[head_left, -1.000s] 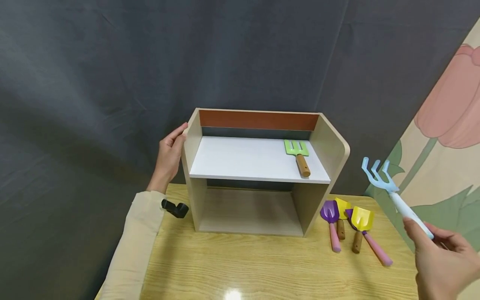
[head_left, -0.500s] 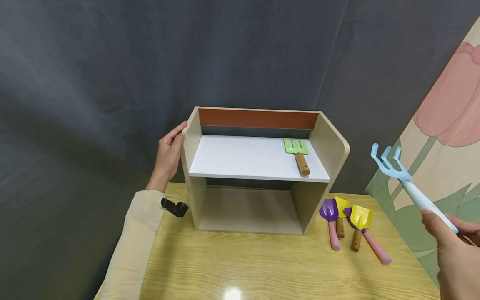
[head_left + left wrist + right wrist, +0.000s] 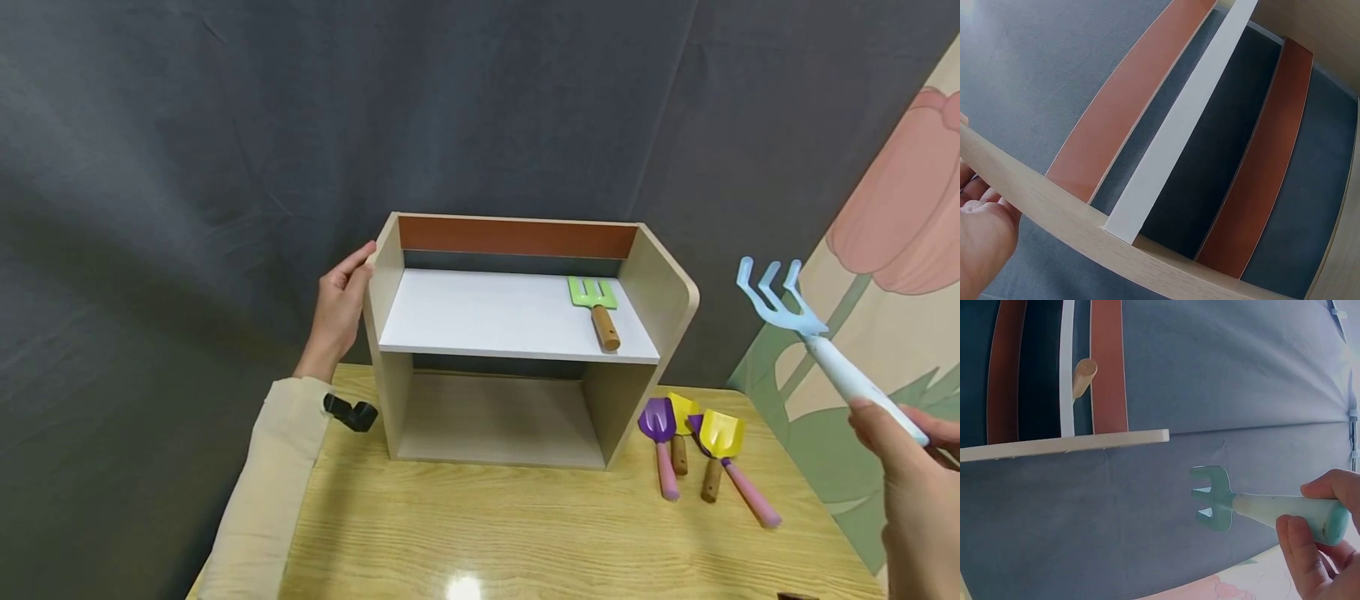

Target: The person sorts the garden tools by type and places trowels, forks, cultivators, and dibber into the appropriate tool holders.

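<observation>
A small two-tier shelf (image 3: 517, 315) with pale wood sides and a white upper board stands on the table. My left hand (image 3: 339, 312) holds the upper edge of its left side panel from outside; in the left wrist view the panel partly hides the fingers. My right hand (image 3: 922, 492) pinches the handle end of a light blue toy hand rake (image 3: 832, 354), raised right of the shelf with its three tines up. On the white board, toward the right, lies a green toy garden fork (image 3: 596, 308) with a wooden handle.
Right of the shelf, several toy garden tools lie close together on the wooden table (image 3: 480, 533), among them a purple shovel (image 3: 658, 421) and a yellow shovel (image 3: 723, 435). A dark curtain (image 3: 487, 108) hangs behind, and a tulip-painted wall (image 3: 900, 225) borders the right.
My right hand has moved right and upward with the blue hand rake, rising slightly in the last half second. My left hand stays at the shelf's side.
</observation>
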Motion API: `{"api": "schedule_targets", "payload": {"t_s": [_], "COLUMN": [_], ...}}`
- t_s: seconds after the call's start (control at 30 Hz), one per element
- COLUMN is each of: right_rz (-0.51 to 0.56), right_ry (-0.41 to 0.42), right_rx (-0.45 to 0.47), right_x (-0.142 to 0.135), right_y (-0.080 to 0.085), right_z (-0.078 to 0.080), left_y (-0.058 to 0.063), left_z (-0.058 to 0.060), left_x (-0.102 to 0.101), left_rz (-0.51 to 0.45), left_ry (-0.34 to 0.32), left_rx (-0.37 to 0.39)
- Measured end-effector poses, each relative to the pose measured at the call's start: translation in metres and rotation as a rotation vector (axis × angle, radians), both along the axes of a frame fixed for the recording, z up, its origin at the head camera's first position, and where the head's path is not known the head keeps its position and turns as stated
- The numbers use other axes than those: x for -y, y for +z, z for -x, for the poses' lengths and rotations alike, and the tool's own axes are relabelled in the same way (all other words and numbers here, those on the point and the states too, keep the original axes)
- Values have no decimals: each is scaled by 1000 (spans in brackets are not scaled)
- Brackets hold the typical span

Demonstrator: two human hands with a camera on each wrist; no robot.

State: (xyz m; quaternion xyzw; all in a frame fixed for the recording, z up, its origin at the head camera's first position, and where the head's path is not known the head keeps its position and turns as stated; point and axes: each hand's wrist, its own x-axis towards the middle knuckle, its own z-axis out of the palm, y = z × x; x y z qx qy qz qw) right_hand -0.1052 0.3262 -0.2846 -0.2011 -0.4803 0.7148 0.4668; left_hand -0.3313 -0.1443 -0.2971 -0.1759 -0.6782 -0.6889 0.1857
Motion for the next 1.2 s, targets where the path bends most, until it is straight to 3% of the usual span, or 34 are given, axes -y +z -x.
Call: {"api": "schedule_targets", "payload": {"t_s": [0.07, 0.2, 0.43, 0.6, 0.8, 1.2], "right_rz": [-12, -54, -73, -119, -258, -316], "right_ry": [-11, -32, 27, 53, 29, -15], "right_rx": [-28, 10, -161, -234, -181, -170], "right_x": [4, 14, 28, 37, 51, 76], "right_y": [3, 7, 10, 11, 7, -3], "right_z": [1, 1, 7, 13, 18, 29], "left_y": [0, 0, -2, -1, -2, -2], "left_z": [0, 0, 0, -1, 0, -1], "left_x": [0, 0, -1, 0, 1, 3], "left_rz": [1, 1, 1, 0, -4, -18], "left_ry": [2, 4, 4, 0, -1, -4], "left_rx": [0, 5, 4, 5, 13, 15]}}
